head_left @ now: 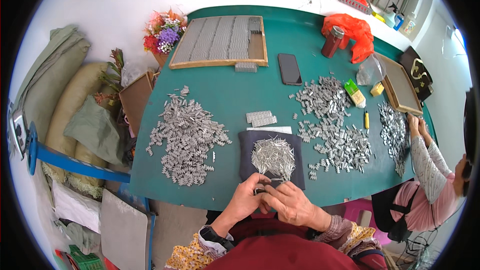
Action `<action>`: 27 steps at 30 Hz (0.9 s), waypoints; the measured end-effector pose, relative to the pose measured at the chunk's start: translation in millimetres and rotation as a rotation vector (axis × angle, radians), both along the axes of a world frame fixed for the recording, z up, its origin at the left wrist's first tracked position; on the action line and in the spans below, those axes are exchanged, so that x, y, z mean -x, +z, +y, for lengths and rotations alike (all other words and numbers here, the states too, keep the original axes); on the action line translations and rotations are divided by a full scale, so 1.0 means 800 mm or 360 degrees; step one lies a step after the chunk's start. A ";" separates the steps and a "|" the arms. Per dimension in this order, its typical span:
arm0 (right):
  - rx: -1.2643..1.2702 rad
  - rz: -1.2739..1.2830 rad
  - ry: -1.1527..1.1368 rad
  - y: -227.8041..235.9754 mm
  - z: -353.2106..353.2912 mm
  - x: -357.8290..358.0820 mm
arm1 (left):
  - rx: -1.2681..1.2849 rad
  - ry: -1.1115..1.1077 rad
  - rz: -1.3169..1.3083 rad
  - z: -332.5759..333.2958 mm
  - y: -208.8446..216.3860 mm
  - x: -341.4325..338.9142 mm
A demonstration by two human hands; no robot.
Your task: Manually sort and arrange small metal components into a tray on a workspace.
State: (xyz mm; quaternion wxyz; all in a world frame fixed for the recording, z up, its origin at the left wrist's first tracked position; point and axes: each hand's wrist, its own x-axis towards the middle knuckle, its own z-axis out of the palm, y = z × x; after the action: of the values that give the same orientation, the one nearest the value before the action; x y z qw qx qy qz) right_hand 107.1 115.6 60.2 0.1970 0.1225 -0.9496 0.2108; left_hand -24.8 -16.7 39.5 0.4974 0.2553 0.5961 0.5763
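My left hand [243, 196] and my right hand [294, 206] meet at the near table edge, in front of a dark cloth [247, 141]. Both are closed, fingertips pinched together around something small that the fingers mostly hide. Just beyond them, a heap of thin silvery metal pins [272, 156] lies on the cloth. Behind the heap sit a white strip [280, 130] and a few neat rows of joined grey zigzag metal pieces [261, 118]. Loose zigzag pieces form a large pile [187, 137] on the left and more piles [340, 147] on the right.
A wooden-framed tray [215, 40] packed with grey pieces stands at the back left of the green table [280, 100]. Farther right are a phone [290, 69], a dark red flask [332, 41], a red plastic bag [357, 32] and a yellow-handled tool [366, 120]. Another person's hands [417, 125] work at the right.
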 end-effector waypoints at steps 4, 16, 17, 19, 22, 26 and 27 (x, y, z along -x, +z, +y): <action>0.0453 0.0047 -0.0101 0.014 0.014 0.002 | -0.0138 -0.0044 -0.0280 0.002 0.007 0.000; 0.1072 -0.0128 -0.0416 0.008 0.012 0.001 | -0.0351 -0.0018 -0.0525 0.003 0.023 0.005; 0.1075 -0.0123 -0.0420 0.007 0.013 0.000 | -0.0370 -0.0030 -0.0543 0.003 0.023 0.003; 0.0890 -0.0032 -0.0352 0.003 0.016 0.000 | -0.0344 -0.0032 -0.0520 0.005 0.029 0.001; 0.0697 0.0036 -0.0385 0.002 0.022 -0.007 | -0.0296 -0.0044 -0.0440 0.014 0.029 -0.004; 0.0832 -0.0046 -0.0486 -0.003 0.017 -0.008 | -0.0235 0.0035 -0.0403 0.019 0.025 -0.008; 0.0923 -0.0042 -0.0483 -0.001 0.015 -0.008 | -0.0207 0.0065 -0.0412 0.019 0.023 -0.007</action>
State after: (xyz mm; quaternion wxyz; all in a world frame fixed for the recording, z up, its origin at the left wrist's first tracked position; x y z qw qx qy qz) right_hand 113.3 127.8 59.6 0.2406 -0.0845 -0.8598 0.4424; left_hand -19.0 -1.6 58.2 0.5407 0.1985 0.4934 0.6518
